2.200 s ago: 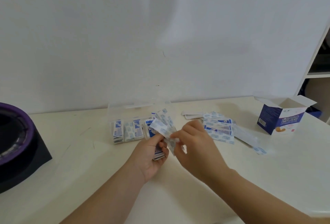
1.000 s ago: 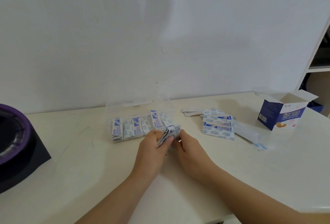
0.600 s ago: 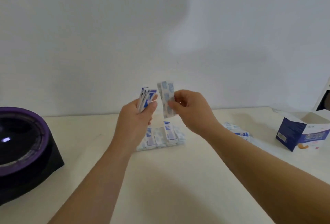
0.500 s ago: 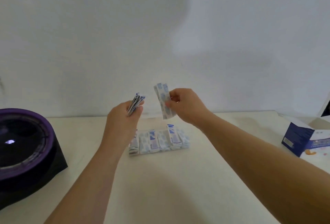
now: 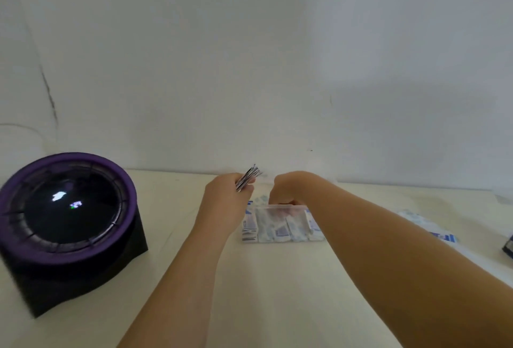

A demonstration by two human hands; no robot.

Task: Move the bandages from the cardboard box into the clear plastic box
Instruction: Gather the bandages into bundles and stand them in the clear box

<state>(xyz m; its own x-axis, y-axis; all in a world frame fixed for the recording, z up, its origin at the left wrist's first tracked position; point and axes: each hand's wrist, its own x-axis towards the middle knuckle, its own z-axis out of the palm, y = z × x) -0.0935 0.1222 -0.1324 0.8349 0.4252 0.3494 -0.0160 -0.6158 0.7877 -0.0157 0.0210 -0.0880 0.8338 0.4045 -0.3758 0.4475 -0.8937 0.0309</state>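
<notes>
Backdrop: plain white wall (image 5: pixel 249 56), thin dark crack at upper left; below it, cream tabletop (image 5: pixel 277 306).

Mid-tabletop: clear plastic box (image 5: pixel 273 207), with rows of blue-and-white wrapped bandages (image 5: pixel 280 229) standing inside.

At the box's 10 o'clock: left grip (image 5: pixel 226 206), closed on a fanned stack of wrapped bandages (image 5: pixel 248 179), raised above the tabletop.

At the box's 12 o'clock: right grip (image 5: pixel 288 189), dipped over the far rim, fingers curled. Contents, if any, hidden; cannot tell.

Risks, as judged:
- Stack pinched at one end only, so liable to fan loose and spill outside the box.
- Box probably light and unanchored, so liable to slide or tip under a downward push.
- Standing rows liable to topple.

Surface: smooth, pale.
- At 3 o'clock: loose pile of wrapped bandages (image 5: pixel 424 222).
- Beyond it: dark blue cardboard box (image 5: pixel 508 246), barely in view.
- At 9 o'clock: purple-rimmed black round device (image 5: pixel 69 209).
</notes>
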